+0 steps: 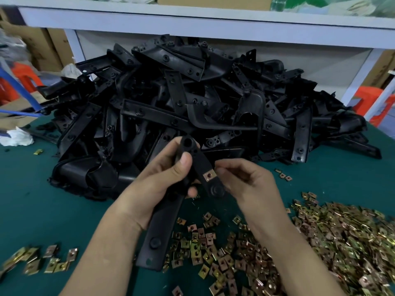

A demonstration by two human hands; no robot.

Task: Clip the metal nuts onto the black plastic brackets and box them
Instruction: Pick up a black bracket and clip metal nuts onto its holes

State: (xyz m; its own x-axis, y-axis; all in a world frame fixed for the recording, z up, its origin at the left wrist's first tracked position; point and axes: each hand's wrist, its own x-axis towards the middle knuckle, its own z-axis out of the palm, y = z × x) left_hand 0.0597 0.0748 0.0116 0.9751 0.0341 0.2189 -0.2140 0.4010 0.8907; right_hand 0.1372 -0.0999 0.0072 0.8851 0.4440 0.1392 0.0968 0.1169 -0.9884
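Observation:
My left hand (168, 174) grips a long black plastic bracket (158, 231) over the green table, thumb on its upper part. A copper-coloured metal nut (209, 175) sits clipped on a tab of that bracket. My right hand (245, 182) is beside the tab, fingers curled, fingertips touching the bracket's edge near the nut. A big pile of black brackets (192, 103) lies behind my hands. Loose metal nuts (320, 242) are heaped at the lower right, and a few nuts (40, 261) lie at the lower left.
The green table (42, 189) runs under a white shelf (213, 20). White crumpled cloth (17, 137) lies at the left edge. Cardboard (42, 45) and orange stools (23, 77) stand beyond the table. No box is in view.

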